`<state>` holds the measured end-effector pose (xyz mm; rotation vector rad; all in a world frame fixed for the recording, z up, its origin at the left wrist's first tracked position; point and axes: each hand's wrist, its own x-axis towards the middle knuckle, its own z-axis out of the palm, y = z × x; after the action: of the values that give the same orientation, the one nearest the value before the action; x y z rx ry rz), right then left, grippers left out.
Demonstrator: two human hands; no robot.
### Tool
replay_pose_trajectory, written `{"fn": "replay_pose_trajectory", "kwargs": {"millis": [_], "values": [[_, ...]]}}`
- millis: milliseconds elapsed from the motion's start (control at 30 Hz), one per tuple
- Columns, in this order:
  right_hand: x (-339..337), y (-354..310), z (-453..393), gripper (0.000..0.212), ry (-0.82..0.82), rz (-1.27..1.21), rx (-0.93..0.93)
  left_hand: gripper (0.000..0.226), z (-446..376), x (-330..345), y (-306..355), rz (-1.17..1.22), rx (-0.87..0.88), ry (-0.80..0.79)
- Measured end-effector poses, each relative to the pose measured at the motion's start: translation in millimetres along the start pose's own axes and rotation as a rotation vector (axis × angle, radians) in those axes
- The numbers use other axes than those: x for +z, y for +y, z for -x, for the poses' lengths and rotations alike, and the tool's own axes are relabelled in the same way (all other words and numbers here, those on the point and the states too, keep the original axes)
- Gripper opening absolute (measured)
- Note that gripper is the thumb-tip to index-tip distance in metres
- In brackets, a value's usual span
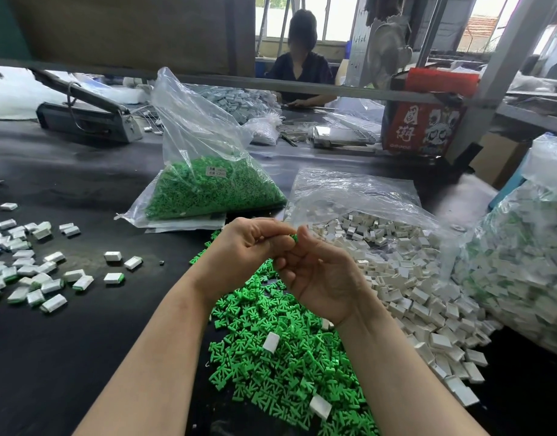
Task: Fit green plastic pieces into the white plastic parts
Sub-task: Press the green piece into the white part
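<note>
Green piece, small, light, stiff plastic with thin prongs, sits pinched between the left hand and right hand above the green pile, best held by its solid body; any white part is hidden.

Black work table runs the width of the room. Grey metal rail crosses above it, joined to an upright post at right. Daylit windows line the rear wall. Brown panel hangs upper left
</note>
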<state>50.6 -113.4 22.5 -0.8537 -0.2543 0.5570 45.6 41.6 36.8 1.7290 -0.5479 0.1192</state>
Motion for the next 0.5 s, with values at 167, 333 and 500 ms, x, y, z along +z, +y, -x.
{"fn": "replay_pose_trajectory", "kwargs": {"millis": [167, 333, 500], "values": [[2.9, -1.7, 1.1, 0.028, 0.006, 0.014, 0.008, 0.021, 0.1, 0.2, 0.9, 0.02, -0.001, -0.009], [3.2, -2.7, 1.2, 0.027, 0.005, 0.005, 0.016, 0.02, 0.0, 0.1, 0.7, 0.031, -0.002, -0.005], [1.7, -3.2, 1.0, 0.029, 0.012, 0.002, 0.023, 0.021, 0.6, -0.1, 0.6, 0.017, -0.001, -0.006]]}}
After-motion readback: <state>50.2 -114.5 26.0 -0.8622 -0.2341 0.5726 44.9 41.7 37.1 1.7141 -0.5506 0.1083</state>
